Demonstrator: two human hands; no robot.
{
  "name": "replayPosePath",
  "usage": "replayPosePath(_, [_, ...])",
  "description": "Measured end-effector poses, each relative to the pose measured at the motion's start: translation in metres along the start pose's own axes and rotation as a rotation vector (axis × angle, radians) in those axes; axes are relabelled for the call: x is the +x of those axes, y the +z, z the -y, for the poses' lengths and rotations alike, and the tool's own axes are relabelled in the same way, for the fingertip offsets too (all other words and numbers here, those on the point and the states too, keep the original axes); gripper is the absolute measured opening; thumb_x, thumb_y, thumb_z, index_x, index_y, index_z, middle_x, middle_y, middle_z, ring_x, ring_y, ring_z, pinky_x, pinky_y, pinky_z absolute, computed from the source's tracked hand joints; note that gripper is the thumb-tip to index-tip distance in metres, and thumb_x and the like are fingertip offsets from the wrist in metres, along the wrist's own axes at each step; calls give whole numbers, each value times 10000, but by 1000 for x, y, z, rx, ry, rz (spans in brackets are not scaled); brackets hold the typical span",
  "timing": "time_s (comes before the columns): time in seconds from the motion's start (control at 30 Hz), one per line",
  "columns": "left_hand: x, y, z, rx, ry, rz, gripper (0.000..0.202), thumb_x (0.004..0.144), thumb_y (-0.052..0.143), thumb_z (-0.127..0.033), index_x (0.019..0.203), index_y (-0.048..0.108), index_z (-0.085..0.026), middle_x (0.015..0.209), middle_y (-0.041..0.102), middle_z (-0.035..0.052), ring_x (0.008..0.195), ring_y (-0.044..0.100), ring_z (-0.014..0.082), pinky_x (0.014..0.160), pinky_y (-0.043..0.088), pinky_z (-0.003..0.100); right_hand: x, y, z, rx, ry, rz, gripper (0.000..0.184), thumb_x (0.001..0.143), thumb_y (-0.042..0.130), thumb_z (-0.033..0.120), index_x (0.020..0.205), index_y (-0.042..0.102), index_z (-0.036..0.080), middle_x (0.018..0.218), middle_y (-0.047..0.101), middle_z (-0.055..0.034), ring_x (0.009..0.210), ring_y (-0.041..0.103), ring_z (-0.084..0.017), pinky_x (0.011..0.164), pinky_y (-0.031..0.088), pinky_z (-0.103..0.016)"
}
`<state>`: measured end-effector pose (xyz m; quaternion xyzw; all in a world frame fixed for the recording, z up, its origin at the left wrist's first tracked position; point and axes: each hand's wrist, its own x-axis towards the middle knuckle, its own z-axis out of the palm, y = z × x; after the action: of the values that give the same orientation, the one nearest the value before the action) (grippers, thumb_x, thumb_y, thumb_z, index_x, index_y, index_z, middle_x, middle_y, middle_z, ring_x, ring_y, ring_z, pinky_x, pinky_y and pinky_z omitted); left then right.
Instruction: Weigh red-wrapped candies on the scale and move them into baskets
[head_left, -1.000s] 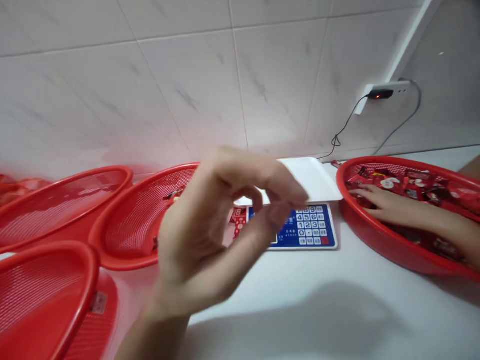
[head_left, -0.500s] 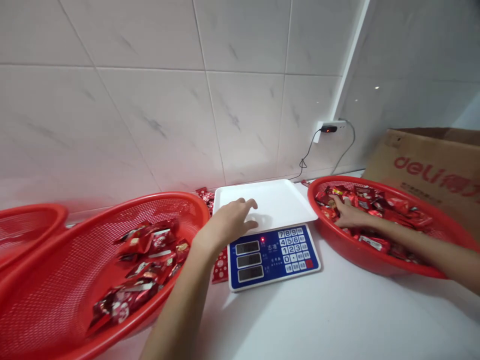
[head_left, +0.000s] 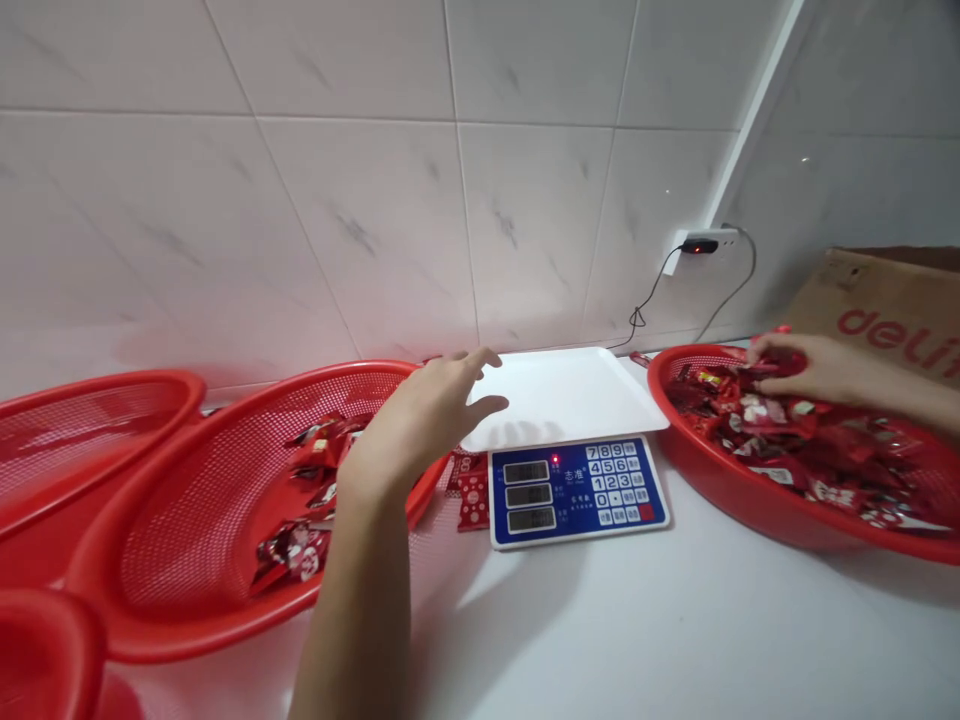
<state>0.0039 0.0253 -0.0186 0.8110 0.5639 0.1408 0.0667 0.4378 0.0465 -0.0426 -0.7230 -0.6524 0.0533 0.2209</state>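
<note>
My left hand (head_left: 424, 415) hovers beside the left end of the white weighing tray (head_left: 570, 395), fingers apart and nothing in them. That tray tops a digital scale (head_left: 577, 492) with a blue keypad panel. At the right, my right hand (head_left: 814, 368) is raised over the heap in a red plastic basket (head_left: 757, 510). Its fingers are closed round red-wrapped candies (head_left: 780, 360), slightly blurred; how many cannot be made out. More wrapped candies (head_left: 795, 430) fill the basket below. A second red basket (head_left: 180, 540), partly behind my left forearm, holds a smaller pile of similar candies (head_left: 296, 550).
More red baskets (head_left: 97, 400) stand at the far left. Red dotted packets (head_left: 472, 500) lie beside the scale. A tiled wall (head_left: 360, 230) closes off the back, with a plugged-in cable (head_left: 637, 318) running down. A cardboard box (head_left: 877, 300) stands behind the right basket.
My right hand has lifted from inside the heap, now with candies in its grasp. My left hand stays open near the tray. The view has shifted left.
</note>
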Motion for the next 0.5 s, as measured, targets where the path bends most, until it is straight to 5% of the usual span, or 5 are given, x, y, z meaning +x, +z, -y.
replayPosePath(0.17, [-5,-3,2,-52,41,-46,357,1005,653,-317,1345,591,-226,1165,700,57,1013,641,231,850,486,336,15,-3,86,387,82,-197,230,645,715,95,739,601,271,782,635,33,799,659,-200,971,530,-432])
replayPosePath(0.33, [-10,-8,4,-61,48,-44,362,1004,652,-327,1344,585,-225,1124,711,64,1008,642,241,805,483,345,38,70,181,716,-88,-95,245,713,682,135,882,538,240,920,678,22,836,669,-161,862,571,-353])
replayPosePath(0.5, [-17,-12,4,-73,63,-80,375,999,655,-323,1356,576,-239,1209,700,58,966,656,223,794,496,333,41,143,215,752,-208,-14,246,741,635,184,935,493,236,1045,681,-14,932,680,-182,865,566,-364])
